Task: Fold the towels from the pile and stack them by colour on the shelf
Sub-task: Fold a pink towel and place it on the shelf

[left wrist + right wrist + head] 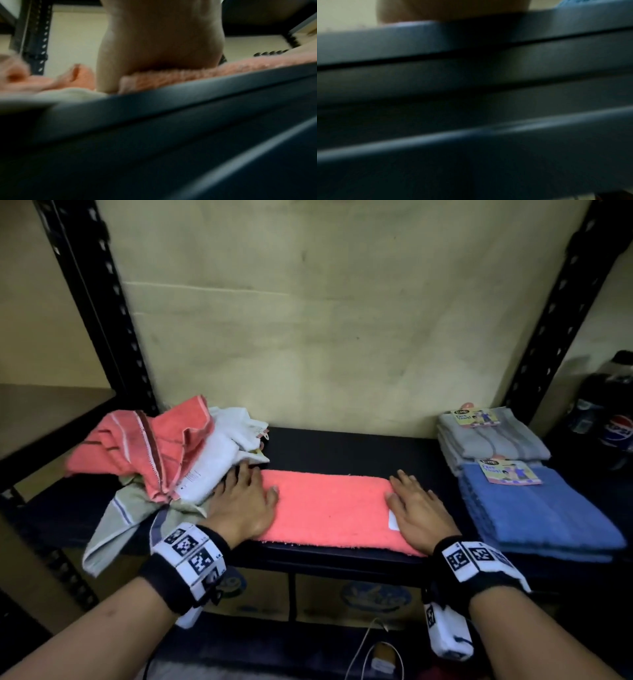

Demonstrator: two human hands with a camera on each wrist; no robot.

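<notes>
At the front edge of the black shelf (342,446), a coral towel (329,506) lies folded into a long strip, the left hand (241,505) and right hand (419,513) flat on its two ends with fingers spread and nothing pinched, presumably to smooth it and hold the fold before the next one. The unfolded pile (164,453) sits just left, touching the left hand's fingertips, within easy reach. At the right end a grey stack (493,440) and a blue stack (537,511) lie side by side, evidently sorted by colour, so the coral towel probably needs its own place.
</notes>
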